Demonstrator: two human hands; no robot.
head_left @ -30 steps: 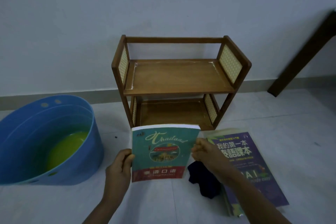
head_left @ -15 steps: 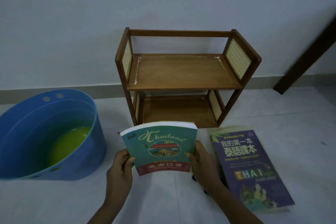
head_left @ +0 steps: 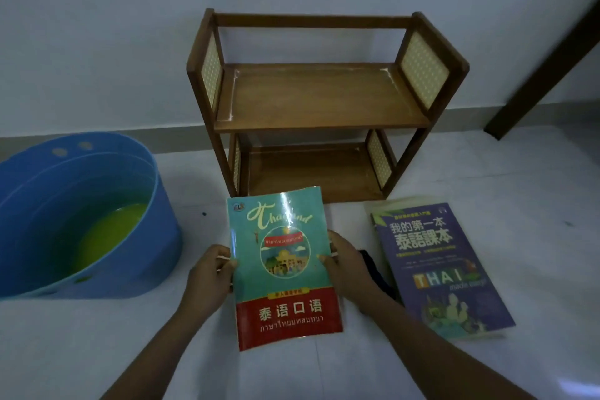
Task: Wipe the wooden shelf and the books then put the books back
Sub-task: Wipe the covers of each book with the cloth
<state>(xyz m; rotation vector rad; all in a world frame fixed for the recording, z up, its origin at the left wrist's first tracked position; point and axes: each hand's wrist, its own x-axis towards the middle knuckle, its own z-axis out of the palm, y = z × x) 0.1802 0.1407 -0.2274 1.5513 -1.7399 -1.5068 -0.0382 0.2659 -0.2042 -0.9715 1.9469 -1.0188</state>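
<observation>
While both hands grip its side edges, teal book (head_left: 284, 266), wooden shelf (head_left: 319, 104) beyond

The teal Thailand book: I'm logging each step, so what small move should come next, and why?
Probably lift the teal Thailand book, gripped at its side edges by the left hand and right hand, forward onto the wooden shelf. Both tiers are bare, and the dark cloth lies on the floor.

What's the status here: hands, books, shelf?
Left hand and right hand grip the teal book by its side edges. Purple book flat on floor. Wooden shelf bare on both tiers. Dark cloth lies behind right hand.
</observation>
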